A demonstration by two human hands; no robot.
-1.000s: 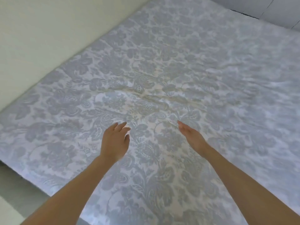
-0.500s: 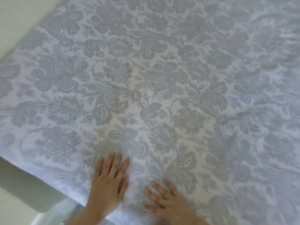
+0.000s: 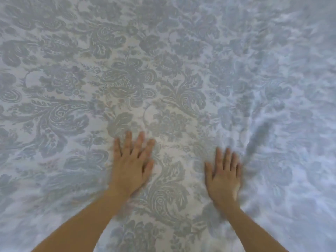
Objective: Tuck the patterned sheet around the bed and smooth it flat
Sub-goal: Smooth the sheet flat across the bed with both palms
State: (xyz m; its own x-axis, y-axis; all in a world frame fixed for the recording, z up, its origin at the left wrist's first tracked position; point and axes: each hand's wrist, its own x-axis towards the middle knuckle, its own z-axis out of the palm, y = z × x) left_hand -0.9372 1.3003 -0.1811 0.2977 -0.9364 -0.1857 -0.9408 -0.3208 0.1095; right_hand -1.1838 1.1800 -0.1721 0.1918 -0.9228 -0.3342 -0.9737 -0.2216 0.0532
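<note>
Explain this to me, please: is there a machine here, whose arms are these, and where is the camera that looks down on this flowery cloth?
There is no machine here: a person works with two bare hands. The camera sits on that person's head and looks forward and down, so the arms reach in from the bottom edge. The left hand and the right hand both lie flat, fingers straight, on the patterned sheet, which fills the view. Neither holds anything; they press on the cloth. Just right of the right hand a raised fold is not yet smoothed.

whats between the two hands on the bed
Only bare patterned sheet lies between the left hand and the right hand, seen in the head view.
</note>
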